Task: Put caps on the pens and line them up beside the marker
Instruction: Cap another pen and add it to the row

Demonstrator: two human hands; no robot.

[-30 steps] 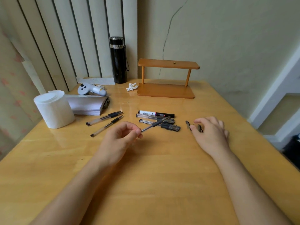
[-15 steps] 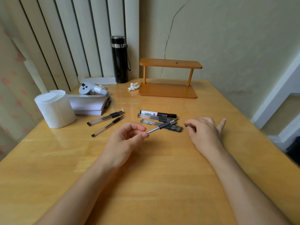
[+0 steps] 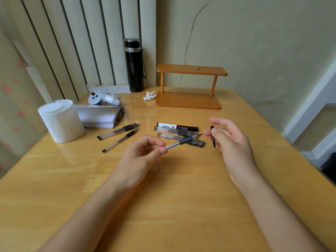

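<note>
Your left hand pinches the clear plastic barrel of an uncapped pen, its dark rubbery grip and metal tip angled up toward the right. Your right hand grips a slim black cap between thumb and fingertips, held upright just off the pen's tip, not touching it. Behind the pen, two capped pens lie parallel on the glossy wooden table, right beside the white-and-black marker. Three more uncapped pens lie slanted to the left, near a cylindrical paper roll and a flat paper stack.
</note>
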